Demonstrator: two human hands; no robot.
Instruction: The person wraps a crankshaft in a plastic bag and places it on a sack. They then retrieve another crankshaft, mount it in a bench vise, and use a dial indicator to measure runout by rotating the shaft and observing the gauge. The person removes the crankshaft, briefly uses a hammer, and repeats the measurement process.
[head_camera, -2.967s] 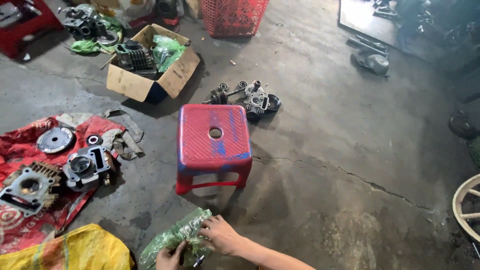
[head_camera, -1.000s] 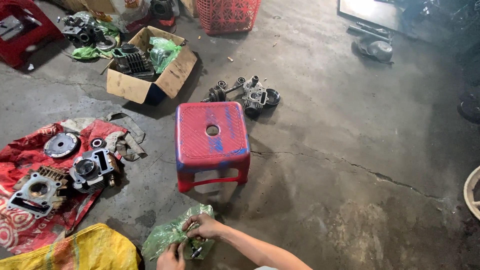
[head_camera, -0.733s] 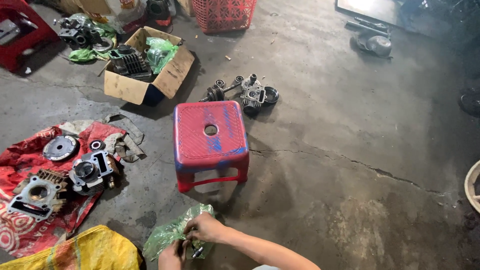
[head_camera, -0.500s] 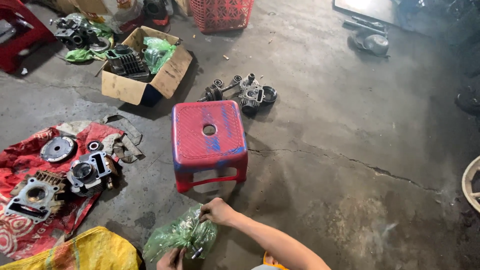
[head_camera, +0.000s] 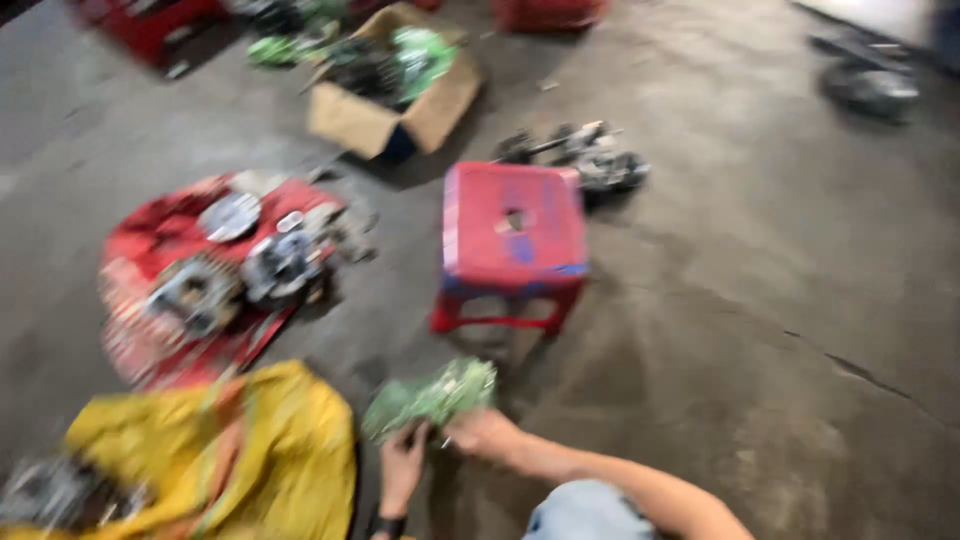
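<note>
Grey concrete floor (head_camera: 760, 330) is spreading under you; your left hand (head_camera: 402, 468) and right hand (head_camera: 482, 434) are both gripping a crumpled green plastic bag (head_camera: 430, 396) at six o'clock, just below the red plastic stool (head_camera: 512, 240).

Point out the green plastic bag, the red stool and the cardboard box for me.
green plastic bag (head_camera: 432, 396), head view, middle of the crumpled plastic.
red stool (head_camera: 514, 240), head view, seat top.
cardboard box (head_camera: 352, 124), head view, front wall.
</note>
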